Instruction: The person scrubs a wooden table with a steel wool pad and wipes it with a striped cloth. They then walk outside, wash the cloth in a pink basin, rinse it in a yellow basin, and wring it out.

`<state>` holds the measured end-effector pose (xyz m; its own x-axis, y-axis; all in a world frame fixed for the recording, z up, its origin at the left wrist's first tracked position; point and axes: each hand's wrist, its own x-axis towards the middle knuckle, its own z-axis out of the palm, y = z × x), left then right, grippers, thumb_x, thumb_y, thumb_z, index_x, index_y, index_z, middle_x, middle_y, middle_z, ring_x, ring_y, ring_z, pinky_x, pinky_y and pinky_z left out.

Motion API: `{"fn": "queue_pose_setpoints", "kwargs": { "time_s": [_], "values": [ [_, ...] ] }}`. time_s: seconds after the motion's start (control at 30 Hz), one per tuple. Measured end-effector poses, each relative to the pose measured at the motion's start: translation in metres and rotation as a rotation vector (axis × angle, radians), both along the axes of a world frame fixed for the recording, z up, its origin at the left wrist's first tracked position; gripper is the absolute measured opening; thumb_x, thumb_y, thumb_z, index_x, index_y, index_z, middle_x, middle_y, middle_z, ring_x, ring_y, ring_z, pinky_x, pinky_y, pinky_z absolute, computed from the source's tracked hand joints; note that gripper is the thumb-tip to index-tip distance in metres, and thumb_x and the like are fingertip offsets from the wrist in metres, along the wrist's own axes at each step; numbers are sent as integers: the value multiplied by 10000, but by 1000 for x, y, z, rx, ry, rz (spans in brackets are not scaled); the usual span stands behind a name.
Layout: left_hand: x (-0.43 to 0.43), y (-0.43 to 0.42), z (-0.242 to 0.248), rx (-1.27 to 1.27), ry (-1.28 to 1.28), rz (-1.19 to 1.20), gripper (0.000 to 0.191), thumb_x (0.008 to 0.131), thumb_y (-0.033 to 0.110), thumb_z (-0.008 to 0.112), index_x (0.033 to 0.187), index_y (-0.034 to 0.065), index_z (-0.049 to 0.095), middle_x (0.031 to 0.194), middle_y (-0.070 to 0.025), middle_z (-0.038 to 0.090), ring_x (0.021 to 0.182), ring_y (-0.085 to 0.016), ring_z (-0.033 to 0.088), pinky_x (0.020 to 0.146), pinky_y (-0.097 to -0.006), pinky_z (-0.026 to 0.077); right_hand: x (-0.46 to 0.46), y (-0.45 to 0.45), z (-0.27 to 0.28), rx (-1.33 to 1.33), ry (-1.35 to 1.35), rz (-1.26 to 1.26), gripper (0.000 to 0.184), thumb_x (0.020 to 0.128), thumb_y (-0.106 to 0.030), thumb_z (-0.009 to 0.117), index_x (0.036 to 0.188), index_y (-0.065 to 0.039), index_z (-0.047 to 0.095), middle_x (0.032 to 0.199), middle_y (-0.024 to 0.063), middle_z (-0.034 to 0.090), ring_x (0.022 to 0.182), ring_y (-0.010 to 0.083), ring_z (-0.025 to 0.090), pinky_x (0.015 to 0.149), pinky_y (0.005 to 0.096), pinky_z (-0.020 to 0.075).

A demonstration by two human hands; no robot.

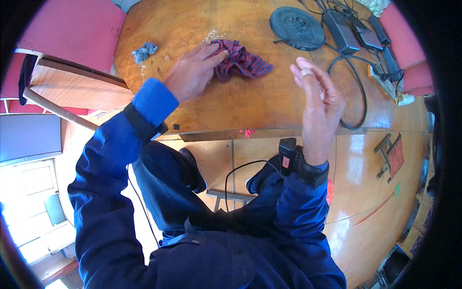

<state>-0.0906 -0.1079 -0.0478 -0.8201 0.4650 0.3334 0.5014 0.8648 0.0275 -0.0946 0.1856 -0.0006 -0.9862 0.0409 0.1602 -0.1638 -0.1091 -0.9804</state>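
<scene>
A crumpled red and blue striped cloth [243,61] lies on the wooden table [260,104]. My left hand [195,68] rests on its left end with the fingers over the fabric; whether they grip it cannot be told. To the right of the cloth, my right hand [319,94] is raised near the table's front edge, fingers apart and slightly curled, holding nothing. A grey, fuzzy scouring-pad-like wad [144,52] sits at the table's left. Pale crumbs [213,35] are scattered just behind the cloth, and a few more lie near the wad.
A round black disc [297,28] lies at the back right, beside black power adapters [341,32] and tangled cables. One thick cable [365,104] loops near the front edge. Pink seats flank the table. A small stool [391,157] stands on the floor at right.
</scene>
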Motion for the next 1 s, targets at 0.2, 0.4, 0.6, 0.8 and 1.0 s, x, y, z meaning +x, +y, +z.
{"fn": "queue_pose_setpoints", "kwargs": {
  "time_s": [0.2,0.4,0.6,0.8,1.0],
  "values": [
    [-98,-6,-1,188,-87,155,449,800,-5,557,1244,36,611,1195,-204,623,1161,-391,573,995,-459,488,1,2,-2,-39,43,12,218,928,-100,670,1098,33,700,1041,92,713,963,123,655,844,244,503],
    [30,31,3,54,-115,16,468,854,27,554,1321,50,590,1349,-221,570,1303,-367,516,1106,-434,424,-5,-2,-3,-42,50,21,227,944,-90,646,1119,47,692,1066,115,711,1013,162,668,903,272,498],
    [-13,11,8,46,-165,161,498,834,37,571,1332,52,576,1375,-218,534,1310,-383,495,1095,-425,439,1,-6,-9,6,-4,51,248,952,-113,647,1132,51,693,1096,116,708,1028,147,654,936,275,484],
    [-69,-9,0,118,27,132,438,817,57,571,1254,32,596,1142,-174,595,1110,-382,570,943,-451,510,0,-16,-1,89,34,39,236,954,-117,651,1132,32,697,1134,94,700,1041,126,632,938,266,471],
    [-72,-9,-7,135,18,130,409,850,62,554,1255,29,606,1163,-169,617,1080,-362,596,947,-426,508,0,-22,-12,75,-13,100,216,961,-85,628,1132,31,690,1158,105,692,1076,140,627,947,257,467]
  ]
}}
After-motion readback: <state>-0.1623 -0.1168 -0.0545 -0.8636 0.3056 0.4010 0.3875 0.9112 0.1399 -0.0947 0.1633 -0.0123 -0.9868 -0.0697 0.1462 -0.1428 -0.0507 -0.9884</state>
